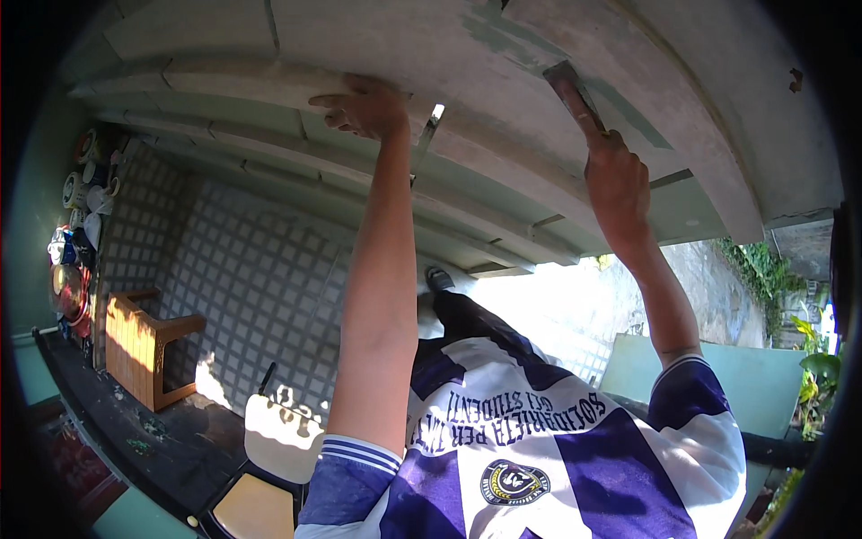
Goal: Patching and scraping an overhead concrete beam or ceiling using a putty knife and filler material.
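Note:
Overhead, my right hand [620,184] is closed around the handle of a putty knife [575,97]. Its flat blade lies against a pale ceiling panel [503,99], beside a grey-green streaked patch [628,112]. My left hand [370,108] is raised to a whitish ceiling beam [242,83] and touches it, with fingers apart and no tool in them. Both arms are stretched upward.
Several parallel beams [341,162] cross overhead. At the left, a small brown plastic table [135,350] stands by a shelf of containers [81,216]. A chair [283,440] is at the lower left. Checkered tiles [269,251] cover the floor; plants [763,278] grow outside at the right.

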Demonstrator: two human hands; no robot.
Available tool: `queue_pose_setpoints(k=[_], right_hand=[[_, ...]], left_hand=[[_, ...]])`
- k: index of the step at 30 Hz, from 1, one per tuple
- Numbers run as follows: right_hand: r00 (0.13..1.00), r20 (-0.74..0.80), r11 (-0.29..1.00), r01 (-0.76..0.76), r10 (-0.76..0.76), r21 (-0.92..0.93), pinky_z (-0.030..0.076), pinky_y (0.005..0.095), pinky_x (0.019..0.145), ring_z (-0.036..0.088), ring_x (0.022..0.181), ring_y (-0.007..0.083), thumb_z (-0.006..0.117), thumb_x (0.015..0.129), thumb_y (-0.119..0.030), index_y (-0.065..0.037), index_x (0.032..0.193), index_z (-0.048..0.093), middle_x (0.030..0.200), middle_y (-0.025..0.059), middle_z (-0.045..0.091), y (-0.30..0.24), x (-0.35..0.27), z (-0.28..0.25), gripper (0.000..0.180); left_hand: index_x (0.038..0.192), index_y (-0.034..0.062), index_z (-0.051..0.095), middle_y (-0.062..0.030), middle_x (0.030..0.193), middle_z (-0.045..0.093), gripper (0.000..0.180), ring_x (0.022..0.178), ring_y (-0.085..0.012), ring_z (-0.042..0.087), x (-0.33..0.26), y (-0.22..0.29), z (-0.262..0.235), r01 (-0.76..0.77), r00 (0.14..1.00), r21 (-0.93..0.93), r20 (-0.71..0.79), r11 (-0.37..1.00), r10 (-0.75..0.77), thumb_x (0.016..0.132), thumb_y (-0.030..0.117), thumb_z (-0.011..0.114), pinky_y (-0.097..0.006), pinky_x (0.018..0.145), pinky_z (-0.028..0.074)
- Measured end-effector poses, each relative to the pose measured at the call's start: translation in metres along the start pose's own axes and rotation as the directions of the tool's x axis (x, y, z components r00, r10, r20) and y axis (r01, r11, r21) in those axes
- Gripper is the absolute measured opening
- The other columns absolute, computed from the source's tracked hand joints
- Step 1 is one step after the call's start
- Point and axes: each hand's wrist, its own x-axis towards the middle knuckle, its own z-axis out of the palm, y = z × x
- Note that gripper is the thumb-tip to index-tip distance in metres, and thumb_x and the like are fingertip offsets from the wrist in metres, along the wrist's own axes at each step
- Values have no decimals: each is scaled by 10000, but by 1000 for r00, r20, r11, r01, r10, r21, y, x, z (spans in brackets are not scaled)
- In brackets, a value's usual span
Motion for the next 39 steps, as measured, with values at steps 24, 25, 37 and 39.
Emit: queue_pose_setpoints(k=[24, 25, 37, 39], right_hand=[[993, 113, 1000, -19, 16, 21, 607, 423, 547, 704, 619, 288, 533, 958, -9, -401, 1523, 308, 815, 159, 706, 3, 11, -13, 724], [993, 115, 1000, -21, 18, 21, 607, 423, 547, 704, 619, 288, 533, 958, -9, -401, 1523, 308, 815, 159, 706, 7, 7, -14, 724], [998, 57, 998, -27, 30, -56, 611, 418, 556, 699, 614, 289, 536, 946, 3, -392, 1506, 353, 746, 145, 690, 10, 9, -13, 709], [1000, -10, 1000, 18, -18, -1, 593, 380, 485, 676, 534, 256, 580, 878, 39, -421, 1540, 248, 672, 120, 643, 26, 5, -8, 871]], left_hand=[[1534, -56, -38, -421, 1382, 244, 782, 1254, -510, 416, 0, 1, -3, 1, 1000, -39, -11, 999, -1, 1041, 421, 337, -544, 1023, 411], [1533, -55, -46, -422, 1385, 236, 786, 1264, -510, 404, 0, 4, -5, 14, 1000, -55, 26, 998, -12, 1040, 418, 342, -548, 1028, 406], [1529, -61, -54, -442, 1383, 224, 801, 1236, -529, 431, 2, -4, -1, -8, 1000, -8, -3, 1000, 8, 1037, 427, 348, -543, 1035, 399], [1530, -57, -57, -443, 1384, 220, 802, 1241, -532, 427, -3, -1, 0, -9, 1000, -20, 6, 1000, 9, 1038, 431, 345, -544, 1035, 399]])
